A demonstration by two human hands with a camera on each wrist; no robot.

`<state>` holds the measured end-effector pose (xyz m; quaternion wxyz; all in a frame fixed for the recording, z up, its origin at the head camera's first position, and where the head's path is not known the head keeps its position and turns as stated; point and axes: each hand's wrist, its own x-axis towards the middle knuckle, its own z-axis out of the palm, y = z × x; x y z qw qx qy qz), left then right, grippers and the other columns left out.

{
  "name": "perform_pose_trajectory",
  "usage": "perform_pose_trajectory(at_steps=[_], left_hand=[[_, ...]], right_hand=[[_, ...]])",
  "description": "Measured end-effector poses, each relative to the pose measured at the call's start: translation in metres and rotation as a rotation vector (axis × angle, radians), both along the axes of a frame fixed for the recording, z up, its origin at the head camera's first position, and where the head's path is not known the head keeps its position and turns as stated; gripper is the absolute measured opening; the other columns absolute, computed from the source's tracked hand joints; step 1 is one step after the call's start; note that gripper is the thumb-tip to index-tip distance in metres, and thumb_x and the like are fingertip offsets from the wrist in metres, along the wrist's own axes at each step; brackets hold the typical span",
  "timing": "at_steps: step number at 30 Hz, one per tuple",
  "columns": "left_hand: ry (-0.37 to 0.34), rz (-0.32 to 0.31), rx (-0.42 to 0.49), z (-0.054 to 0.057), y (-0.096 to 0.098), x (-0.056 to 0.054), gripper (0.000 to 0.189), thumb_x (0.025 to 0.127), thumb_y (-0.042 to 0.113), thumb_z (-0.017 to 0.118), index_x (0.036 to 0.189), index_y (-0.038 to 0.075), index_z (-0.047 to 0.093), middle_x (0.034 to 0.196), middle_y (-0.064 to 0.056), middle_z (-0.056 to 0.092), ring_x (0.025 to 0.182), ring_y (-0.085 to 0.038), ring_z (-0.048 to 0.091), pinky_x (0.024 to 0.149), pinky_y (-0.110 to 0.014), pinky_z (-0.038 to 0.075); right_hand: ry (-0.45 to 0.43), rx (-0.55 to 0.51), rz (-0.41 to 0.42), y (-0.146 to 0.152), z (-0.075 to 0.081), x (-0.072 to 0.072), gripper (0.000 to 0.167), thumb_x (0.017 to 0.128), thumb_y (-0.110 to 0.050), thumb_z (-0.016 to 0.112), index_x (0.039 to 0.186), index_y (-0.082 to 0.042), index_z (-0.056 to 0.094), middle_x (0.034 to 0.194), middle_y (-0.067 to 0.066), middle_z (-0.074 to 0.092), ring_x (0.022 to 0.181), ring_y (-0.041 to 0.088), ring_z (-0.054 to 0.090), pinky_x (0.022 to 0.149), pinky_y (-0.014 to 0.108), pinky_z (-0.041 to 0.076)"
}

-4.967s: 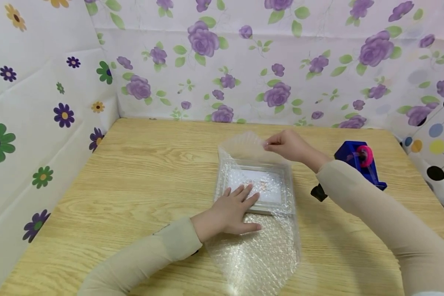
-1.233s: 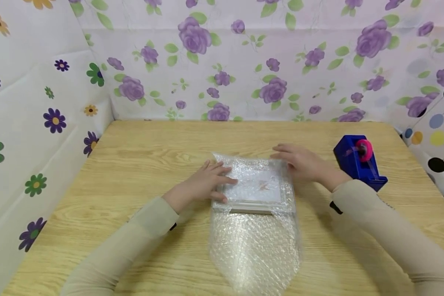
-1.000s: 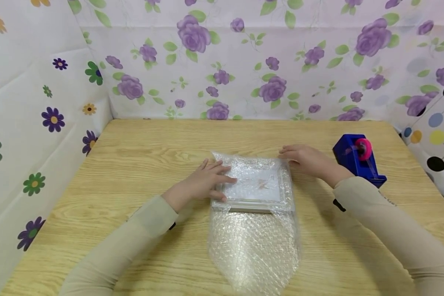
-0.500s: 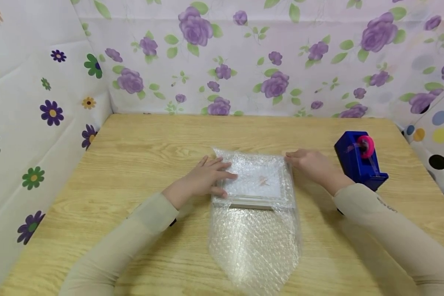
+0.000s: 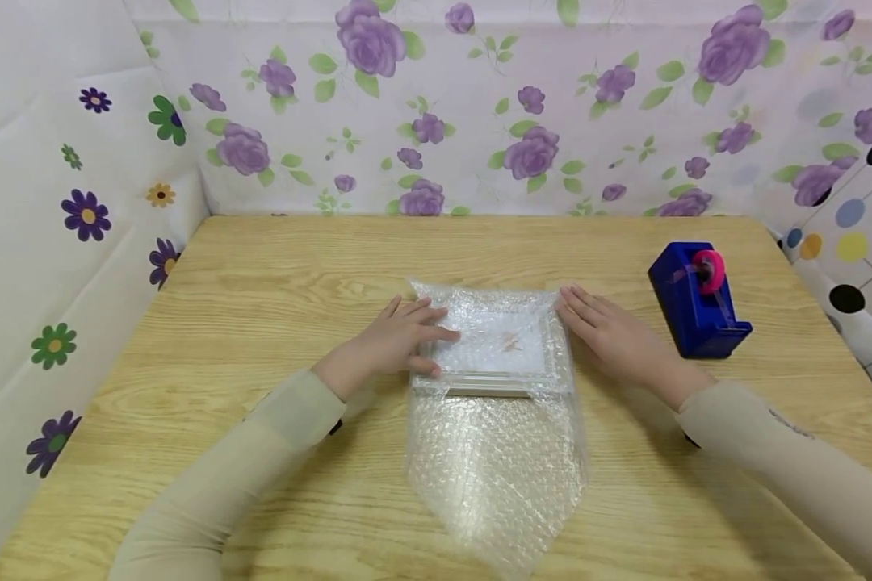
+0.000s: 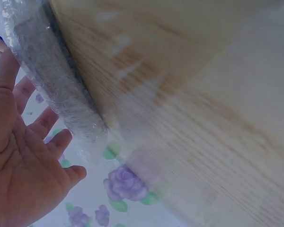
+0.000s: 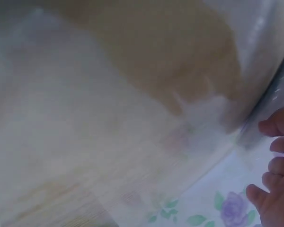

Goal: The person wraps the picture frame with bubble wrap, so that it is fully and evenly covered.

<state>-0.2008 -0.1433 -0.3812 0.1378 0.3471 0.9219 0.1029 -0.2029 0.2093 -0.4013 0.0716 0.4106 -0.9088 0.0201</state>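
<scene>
A picture frame (image 5: 494, 343) lies flat in the middle of the table, covered by clear bubble wrap (image 5: 497, 468) whose long loose tail stretches toward the near side. My left hand (image 5: 392, 343) rests with spread fingers on the frame's left side; in the left wrist view, the left hand (image 6: 31, 161) reaches along the edge of the wrapped frame (image 6: 61, 80). At the top right corner, my right hand (image 5: 614, 335) touches the wrap with fairly straight fingers. The right wrist view catches the right hand (image 7: 277, 175) only partly, at its edge.
A blue tape dispenser (image 5: 701, 307) with a pink core stands at the right rear of the wooden table (image 5: 276, 266). Floral cloth (image 5: 480, 105) hangs behind the table, with patterned sheets on both sides.
The raised far flap of bubble wrap now lies folded over the frame. My left hand shifted up to the left side. My right hand moved to the right corner and its fingers straightened.
</scene>
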Motion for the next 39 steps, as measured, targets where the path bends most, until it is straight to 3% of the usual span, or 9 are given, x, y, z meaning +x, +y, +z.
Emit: perform_pose_trajectory(at_steps=[2,6,9,12,19,24,29,34,39], left_hand=[[-0.001,-0.004,0.008,-0.001,0.0,0.0,0.062,0.081,0.047,0.064,0.138,0.027,0.05,0.155,-0.006,0.028,0.146,-0.032,0.013,0.116,-0.061,0.003],[-0.005,-0.007,0.016,-0.002,-0.001,0.0,0.062,0.082,0.047,0.064,0.138,0.027,0.05,0.156,-0.006,0.027,0.146,-0.032,0.012,0.116,-0.061,0.002],[-0.01,-0.002,0.02,-0.001,-0.002,0.0,0.061,0.082,0.047,0.064,0.138,0.027,0.05,0.156,-0.006,0.027,0.146,-0.032,0.012,0.116,-0.06,0.001],[-0.01,-0.001,0.023,-0.001,-0.003,-0.001,0.061,0.082,0.046,0.064,0.138,0.026,0.05,0.156,-0.007,0.027,0.146,-0.032,0.012,0.116,-0.06,0.001],[-0.009,-0.02,0.031,-0.004,-0.004,-0.003,0.061,0.083,0.047,0.064,0.138,0.026,0.05,0.156,-0.008,0.027,0.146,-0.033,0.012,0.115,-0.061,0.003],[-0.021,-0.019,0.043,-0.004,-0.003,-0.002,0.061,0.083,0.046,0.064,0.138,0.025,0.05,0.155,-0.008,0.027,0.146,-0.034,0.012,0.116,-0.061,0.002],[-0.031,-0.018,0.052,-0.005,-0.003,0.0,0.061,0.083,0.046,0.064,0.138,0.024,0.05,0.156,-0.009,0.026,0.146,-0.034,0.011,0.116,-0.059,0.003],[-0.024,-0.021,0.065,-0.006,-0.005,0.001,0.061,0.083,0.047,0.064,0.138,0.024,0.05,0.155,-0.009,0.027,0.146,-0.034,0.012,0.117,-0.058,0.004],[-0.039,-0.025,0.095,-0.005,-0.006,0.0,0.061,0.084,0.044,0.065,0.138,0.022,0.051,0.155,-0.01,0.028,0.146,-0.034,0.011,0.118,-0.057,0.006]], right_hand=[[0.058,-0.074,0.047,0.003,0.0,0.009,0.052,0.084,0.002,0.064,0.133,0.005,0.05,0.142,0.027,0.043,0.13,0.042,0.042,0.102,0.056,0.041],[0.183,-0.228,0.209,0.01,-0.001,0.025,0.029,0.099,-0.012,0.049,0.121,0.003,0.06,0.125,0.022,0.059,0.113,0.038,0.056,0.091,0.049,0.049],[0.221,-0.241,0.318,0.016,-0.003,0.037,0.046,0.106,-0.023,0.025,0.12,0.001,0.061,0.119,0.016,0.063,0.107,0.032,0.058,0.107,0.033,0.039],[0.196,-0.192,0.393,0.022,-0.004,0.05,0.048,0.107,-0.019,0.017,0.123,0.001,0.058,0.122,0.014,0.061,0.11,0.028,0.054,0.117,0.021,0.017],[0.24,-0.224,0.54,0.019,-0.016,0.066,0.041,0.106,-0.014,0.025,0.121,0.004,0.059,0.122,0.017,0.062,0.111,0.029,0.057,0.118,0.026,0.022],[0.353,-0.306,0.582,0.012,-0.024,0.066,0.036,0.104,-0.015,0.036,0.111,0.007,0.064,0.115,0.019,0.066,0.102,0.03,0.065,0.094,0.036,0.051],[0.415,-0.32,0.598,0.009,-0.029,0.066,0.037,0.103,-0.019,0.04,0.106,0.007,0.067,0.11,0.02,0.068,0.097,0.031,0.067,0.076,0.039,0.056],[0.422,-0.269,0.581,0.01,-0.033,0.067,0.044,0.103,-0.028,0.04,0.109,0.007,0.065,0.113,0.02,0.067,0.1,0.03,0.066,0.081,0.039,0.055],[0.399,-0.304,0.588,0.012,-0.036,0.065,0.041,0.103,-0.023,0.039,0.112,0.008,0.063,0.114,0.021,0.066,0.115,0.029,0.06,0.108,0.034,0.04]])
